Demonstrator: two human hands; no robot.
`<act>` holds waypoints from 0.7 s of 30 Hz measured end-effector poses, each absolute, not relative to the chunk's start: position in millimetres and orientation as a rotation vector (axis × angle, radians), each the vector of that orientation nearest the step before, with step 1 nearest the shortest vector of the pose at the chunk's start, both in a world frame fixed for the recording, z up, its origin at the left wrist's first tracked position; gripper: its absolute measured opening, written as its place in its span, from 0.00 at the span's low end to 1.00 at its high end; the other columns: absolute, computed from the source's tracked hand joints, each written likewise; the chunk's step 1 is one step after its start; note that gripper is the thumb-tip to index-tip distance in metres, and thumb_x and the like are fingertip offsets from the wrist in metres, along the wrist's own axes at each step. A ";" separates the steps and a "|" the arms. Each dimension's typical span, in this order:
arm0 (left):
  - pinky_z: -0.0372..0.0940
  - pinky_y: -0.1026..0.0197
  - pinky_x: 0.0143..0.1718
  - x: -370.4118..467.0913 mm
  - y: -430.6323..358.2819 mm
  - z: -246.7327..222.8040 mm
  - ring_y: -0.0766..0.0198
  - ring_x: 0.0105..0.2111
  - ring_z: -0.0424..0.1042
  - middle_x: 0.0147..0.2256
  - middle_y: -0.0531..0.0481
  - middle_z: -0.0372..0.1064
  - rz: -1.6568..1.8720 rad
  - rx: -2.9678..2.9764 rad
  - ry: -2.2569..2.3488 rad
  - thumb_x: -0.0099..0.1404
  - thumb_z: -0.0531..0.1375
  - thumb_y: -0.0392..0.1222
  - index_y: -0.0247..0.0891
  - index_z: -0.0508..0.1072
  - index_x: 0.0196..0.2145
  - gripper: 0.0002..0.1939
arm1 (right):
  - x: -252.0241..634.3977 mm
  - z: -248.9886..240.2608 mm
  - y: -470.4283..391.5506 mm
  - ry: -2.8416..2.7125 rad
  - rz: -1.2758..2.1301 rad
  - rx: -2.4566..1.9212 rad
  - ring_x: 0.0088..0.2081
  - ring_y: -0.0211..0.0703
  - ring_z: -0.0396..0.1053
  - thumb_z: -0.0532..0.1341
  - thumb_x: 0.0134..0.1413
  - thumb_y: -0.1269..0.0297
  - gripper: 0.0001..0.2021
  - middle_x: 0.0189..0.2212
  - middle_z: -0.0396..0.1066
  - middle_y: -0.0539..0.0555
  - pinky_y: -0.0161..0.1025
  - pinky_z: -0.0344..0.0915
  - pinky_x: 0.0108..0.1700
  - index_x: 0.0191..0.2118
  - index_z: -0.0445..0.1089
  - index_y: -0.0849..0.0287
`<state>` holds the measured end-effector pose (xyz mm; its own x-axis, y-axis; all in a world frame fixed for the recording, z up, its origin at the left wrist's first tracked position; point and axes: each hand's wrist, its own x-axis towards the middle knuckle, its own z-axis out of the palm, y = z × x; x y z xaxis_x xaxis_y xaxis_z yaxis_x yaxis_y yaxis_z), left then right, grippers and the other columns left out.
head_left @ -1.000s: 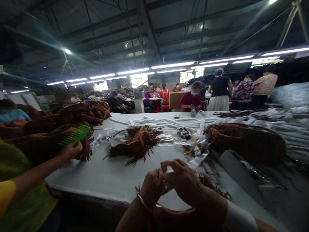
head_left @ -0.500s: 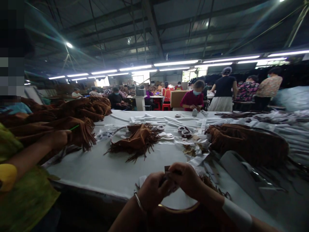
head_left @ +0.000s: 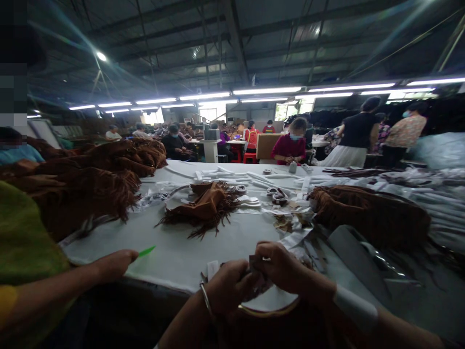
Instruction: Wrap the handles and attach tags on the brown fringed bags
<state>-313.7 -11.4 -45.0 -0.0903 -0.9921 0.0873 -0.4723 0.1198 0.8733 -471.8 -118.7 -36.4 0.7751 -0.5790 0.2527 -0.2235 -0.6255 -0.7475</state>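
Observation:
My left hand [head_left: 232,286], with a metal bangle at the wrist, is closed in a pinch close against my right hand [head_left: 278,266]. Between the fingertips shows the square end of a small dark brown strip [head_left: 253,261]; the rest of it is hidden by my fingers. A pale wrap covers my right forearm. Beneath both hands is a dark brown item with a light curved rim [head_left: 271,311], too dim to make out fully. Straight ahead lies a fringed brown suede-like piece [head_left: 205,208].
At left, a co-worker's hand [head_left: 118,264] holds a bright green pointed tool [head_left: 147,251] over the white table [head_left: 174,261]. Brown fringed goods [head_left: 109,169] are heaped behind it. A brown fringed bag [head_left: 366,213], a grey flap [head_left: 358,261] and white wrapped strips [head_left: 446,208] lie at right.
The co-worker's hand with the green tool has come down from the brown heap, toward the table's near edge. My hands stay pinched together at nearly the same place.

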 end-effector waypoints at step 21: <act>0.51 0.66 0.23 -315.2 -25.1 -57.4 0.71 0.20 0.56 0.20 0.55 0.59 -1.434 1.203 -1.173 0.53 0.65 0.61 0.34 0.67 0.25 0.25 | -503.9 -56.6 -119.8 -0.014 -0.986 -2.926 0.37 0.38 0.69 0.55 0.65 0.70 0.07 0.37 0.74 0.53 0.39 0.62 0.41 0.40 0.70 0.59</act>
